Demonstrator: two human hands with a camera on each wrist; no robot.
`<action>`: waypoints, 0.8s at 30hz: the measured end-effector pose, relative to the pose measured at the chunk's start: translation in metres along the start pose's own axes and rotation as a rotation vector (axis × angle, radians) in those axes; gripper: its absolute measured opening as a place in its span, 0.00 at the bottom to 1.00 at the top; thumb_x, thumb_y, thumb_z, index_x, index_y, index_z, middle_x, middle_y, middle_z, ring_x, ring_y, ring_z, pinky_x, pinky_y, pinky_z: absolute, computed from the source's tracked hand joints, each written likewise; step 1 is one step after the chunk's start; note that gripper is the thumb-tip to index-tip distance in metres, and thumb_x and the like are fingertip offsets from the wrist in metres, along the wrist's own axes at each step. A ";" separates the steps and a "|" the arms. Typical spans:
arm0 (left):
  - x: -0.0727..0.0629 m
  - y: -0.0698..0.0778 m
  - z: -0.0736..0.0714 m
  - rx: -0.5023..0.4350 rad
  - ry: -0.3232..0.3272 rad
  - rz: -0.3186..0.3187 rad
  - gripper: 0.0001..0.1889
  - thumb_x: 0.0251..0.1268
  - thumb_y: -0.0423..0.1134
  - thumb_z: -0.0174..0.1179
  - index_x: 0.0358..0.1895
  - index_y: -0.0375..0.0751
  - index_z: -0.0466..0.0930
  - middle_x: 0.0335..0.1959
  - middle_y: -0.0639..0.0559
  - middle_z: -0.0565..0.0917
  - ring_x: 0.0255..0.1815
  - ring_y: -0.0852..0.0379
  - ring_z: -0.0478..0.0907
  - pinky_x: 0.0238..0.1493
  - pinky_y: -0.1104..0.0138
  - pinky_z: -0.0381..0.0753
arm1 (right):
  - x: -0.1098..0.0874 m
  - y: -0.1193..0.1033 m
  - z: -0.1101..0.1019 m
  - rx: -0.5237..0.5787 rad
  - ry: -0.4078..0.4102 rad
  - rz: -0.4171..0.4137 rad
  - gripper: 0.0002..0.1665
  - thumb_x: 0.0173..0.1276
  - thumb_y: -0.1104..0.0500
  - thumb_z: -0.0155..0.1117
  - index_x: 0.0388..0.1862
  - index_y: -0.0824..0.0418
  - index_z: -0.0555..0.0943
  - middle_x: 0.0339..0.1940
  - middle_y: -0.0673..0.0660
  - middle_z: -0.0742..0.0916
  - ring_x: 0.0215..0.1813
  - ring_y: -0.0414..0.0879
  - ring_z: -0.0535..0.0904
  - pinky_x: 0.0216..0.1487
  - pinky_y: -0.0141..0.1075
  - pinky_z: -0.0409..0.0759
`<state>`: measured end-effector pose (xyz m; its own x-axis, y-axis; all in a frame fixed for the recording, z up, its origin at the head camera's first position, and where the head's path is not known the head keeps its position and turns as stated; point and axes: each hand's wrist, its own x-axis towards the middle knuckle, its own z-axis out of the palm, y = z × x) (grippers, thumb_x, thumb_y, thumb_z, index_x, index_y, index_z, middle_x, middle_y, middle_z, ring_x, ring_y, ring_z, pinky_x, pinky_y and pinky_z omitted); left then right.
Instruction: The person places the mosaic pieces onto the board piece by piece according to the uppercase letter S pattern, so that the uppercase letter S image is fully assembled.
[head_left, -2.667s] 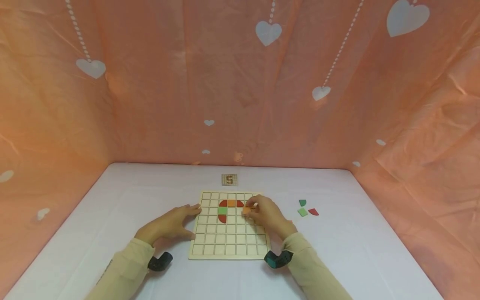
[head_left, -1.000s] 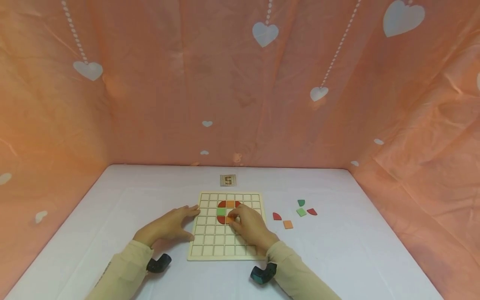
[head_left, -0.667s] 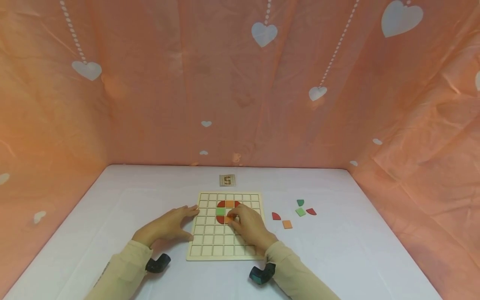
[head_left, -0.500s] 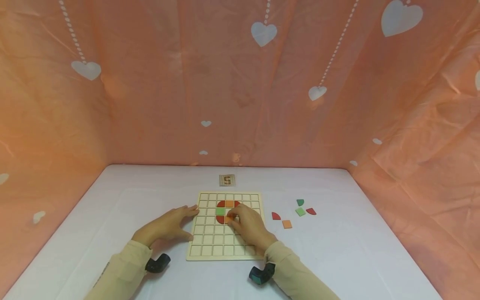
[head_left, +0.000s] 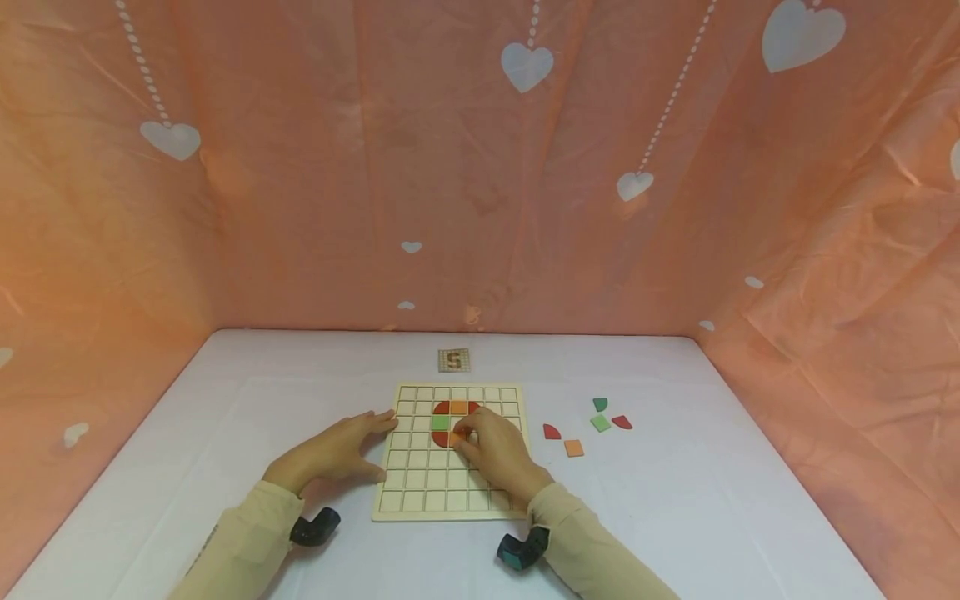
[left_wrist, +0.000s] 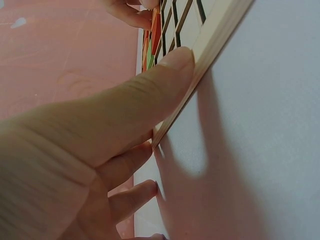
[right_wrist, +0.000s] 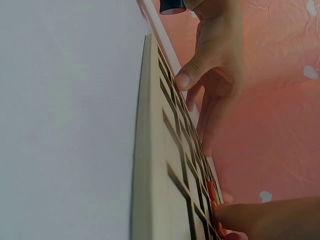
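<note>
A pale wooden grid board (head_left: 416, 479) lies on the table. My right hand (head_left: 501, 450) pinches an orange square tile (head_left: 456, 439) at a cell, right beside a red quarter-round tile (head_left: 439, 439). Above that red tile sits a light green square (head_left: 441, 423). A second red quarter-round (head_left: 442, 407), an orange square (head_left: 459, 407) and a third red piece (head_left: 474, 407), partly behind my fingers, form the top row. My left hand (head_left: 333, 450) rests along the board's left edge with fingers spread; its thumb (left_wrist: 170, 65) touches the rim in the left wrist view.
Right of the board lie loose tiles: a red quarter-round (head_left: 552, 432), an orange square (head_left: 573, 448), a dark green quarter-round (head_left: 600, 404), a light green square (head_left: 600, 423) and another red quarter-round (head_left: 622, 422). A small pattern card (head_left: 453, 360) lies behind the board.
Since the oldest frame my right hand has carried the orange square leftward and nearer, to beside the lower red tile. Over the last second it hardly moves. My left hand stays put.
</note>
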<state>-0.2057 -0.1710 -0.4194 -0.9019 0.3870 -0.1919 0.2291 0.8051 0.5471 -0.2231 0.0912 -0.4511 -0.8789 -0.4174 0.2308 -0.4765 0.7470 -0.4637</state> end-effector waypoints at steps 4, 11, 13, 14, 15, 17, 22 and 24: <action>0.000 0.000 0.000 0.008 0.003 0.000 0.44 0.47 0.43 0.79 0.72 0.38 0.71 0.78 0.40 0.65 0.79 0.29 0.56 0.78 0.36 0.57 | 0.000 -0.001 -0.002 0.030 -0.026 0.020 0.10 0.69 0.55 0.68 0.44 0.57 0.89 0.41 0.50 0.88 0.46 0.42 0.82 0.48 0.37 0.83; 0.000 -0.001 0.001 0.019 0.006 0.000 0.44 0.48 0.43 0.78 0.72 0.39 0.71 0.78 0.40 0.66 0.79 0.28 0.57 0.78 0.36 0.58 | -0.001 0.000 -0.011 0.071 -0.060 0.039 0.15 0.70 0.52 0.67 0.49 0.58 0.88 0.42 0.49 0.87 0.37 0.38 0.75 0.38 0.30 0.77; 0.000 -0.001 0.001 0.021 0.005 -0.001 0.45 0.48 0.43 0.78 0.72 0.38 0.71 0.78 0.39 0.65 0.79 0.28 0.57 0.78 0.36 0.58 | -0.003 0.000 -0.015 0.085 -0.064 0.051 0.16 0.70 0.50 0.67 0.50 0.58 0.88 0.43 0.50 0.87 0.36 0.38 0.75 0.36 0.29 0.76; 0.000 -0.001 0.001 0.020 0.006 -0.003 0.45 0.48 0.43 0.78 0.72 0.39 0.70 0.78 0.39 0.65 0.79 0.28 0.57 0.78 0.36 0.57 | -0.004 0.001 -0.018 0.092 -0.065 0.061 0.16 0.70 0.50 0.67 0.50 0.58 0.87 0.44 0.50 0.87 0.36 0.38 0.75 0.36 0.29 0.76; 0.001 -0.001 0.001 0.015 0.006 -0.007 0.45 0.48 0.43 0.78 0.72 0.39 0.70 0.78 0.40 0.65 0.79 0.28 0.56 0.78 0.36 0.57 | -0.005 0.002 -0.020 0.097 -0.063 0.070 0.16 0.70 0.50 0.67 0.50 0.58 0.87 0.43 0.50 0.87 0.36 0.39 0.75 0.36 0.30 0.76; 0.001 0.000 0.001 0.017 0.006 -0.009 0.45 0.48 0.43 0.78 0.73 0.39 0.70 0.79 0.40 0.65 0.79 0.28 0.56 0.78 0.36 0.57 | -0.007 0.005 -0.024 0.101 -0.061 0.092 0.16 0.70 0.50 0.68 0.50 0.58 0.87 0.44 0.50 0.87 0.36 0.39 0.75 0.36 0.31 0.75; 0.001 -0.001 0.001 0.012 0.004 -0.021 0.45 0.47 0.43 0.78 0.73 0.39 0.70 0.79 0.40 0.65 0.79 0.29 0.55 0.78 0.36 0.57 | -0.012 0.015 -0.031 0.103 -0.053 0.148 0.16 0.70 0.50 0.68 0.51 0.57 0.86 0.43 0.50 0.86 0.35 0.41 0.74 0.34 0.31 0.73; 0.001 -0.001 0.001 0.008 0.005 -0.020 0.45 0.47 0.43 0.79 0.72 0.39 0.71 0.79 0.40 0.65 0.79 0.29 0.55 0.78 0.36 0.57 | -0.015 0.020 -0.033 0.109 -0.038 0.157 0.16 0.70 0.51 0.67 0.51 0.57 0.86 0.44 0.50 0.86 0.36 0.41 0.75 0.35 0.32 0.74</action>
<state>-0.2064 -0.1710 -0.4213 -0.9082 0.3684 -0.1985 0.2139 0.8163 0.5366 -0.2203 0.1293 -0.4351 -0.9399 -0.3208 0.1166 -0.3264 0.7449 -0.5818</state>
